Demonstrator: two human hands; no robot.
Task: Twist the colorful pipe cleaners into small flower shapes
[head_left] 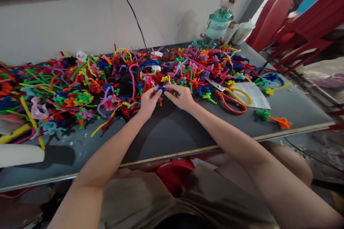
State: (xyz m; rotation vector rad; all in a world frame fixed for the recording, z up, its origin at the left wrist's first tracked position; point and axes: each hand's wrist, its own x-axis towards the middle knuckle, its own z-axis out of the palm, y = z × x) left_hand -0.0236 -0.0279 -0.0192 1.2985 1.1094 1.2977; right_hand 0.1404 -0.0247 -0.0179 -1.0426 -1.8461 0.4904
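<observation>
My left hand [149,101] and my right hand [180,96] meet over the front of a heap of bent pipe cleaners [88,71]. Between their fingertips is a small dark blue pipe cleaner piece [161,90], pinched from both sides and partly covered by the fingers. To the right of my right hand lie scissors with one red and one yellow handle [233,100], blades pointing into the heap. A green and orange pipe cleaner flower piece [276,118] rests apart near the table's right front edge.
A green and clear plastic bottle [217,24] stands at the back right, next to paper cups [243,32]. A black cable [131,6] hangs down the wall into the heap. A white cylindrical object [21,155] lies at the left. Red chairs [274,17] stand beyond the table's right end.
</observation>
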